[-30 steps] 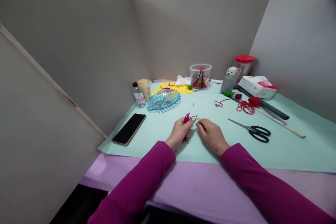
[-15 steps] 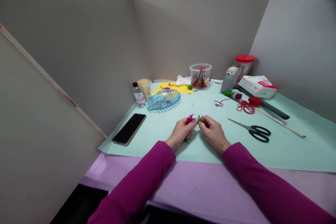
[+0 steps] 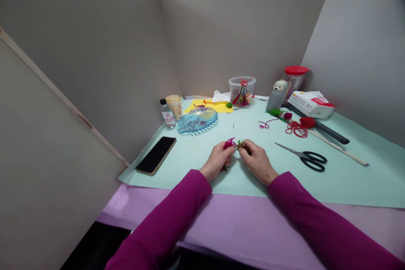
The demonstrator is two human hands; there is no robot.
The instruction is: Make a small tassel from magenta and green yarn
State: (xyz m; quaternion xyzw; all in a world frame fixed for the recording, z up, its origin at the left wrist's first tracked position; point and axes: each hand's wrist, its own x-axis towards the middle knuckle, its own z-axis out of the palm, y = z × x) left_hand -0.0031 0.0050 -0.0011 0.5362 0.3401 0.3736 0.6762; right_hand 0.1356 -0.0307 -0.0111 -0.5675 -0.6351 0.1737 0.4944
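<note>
Moved: right hand (image 3: 257, 162) — shifted in, fingers (image 3: 244, 147) now pinched on the green yarn (image 3: 241, 143).
Left hand (image 3: 217, 161): fingers closed around the magenta yarn tuft (image 3: 229, 144).
Beside: black-handled scissors (image 3: 311, 161) — lying apart.

The small yarn tuft (image 3: 230, 144) is bright magenta with a sprig of green at one end, nearly the same magenta as the long sleeves (image 3: 164, 215), which stand out against the lilac table cover (image 3: 228, 228) and the pale mint paper sheet (image 3: 202, 181). Farther off, the scalloped glass dish (image 3: 196, 120) shines blue with a ribbed, striped rim, beside a yellow paper sheet (image 3: 221, 109) — and the scissors (image 3: 312, 162) have black handles. The jar lid (image 3: 295, 70) and yarn ball (image 3: 307, 122) are red — the tissue packet (image 3: 311, 104) is white with red and orange markings.
</note>
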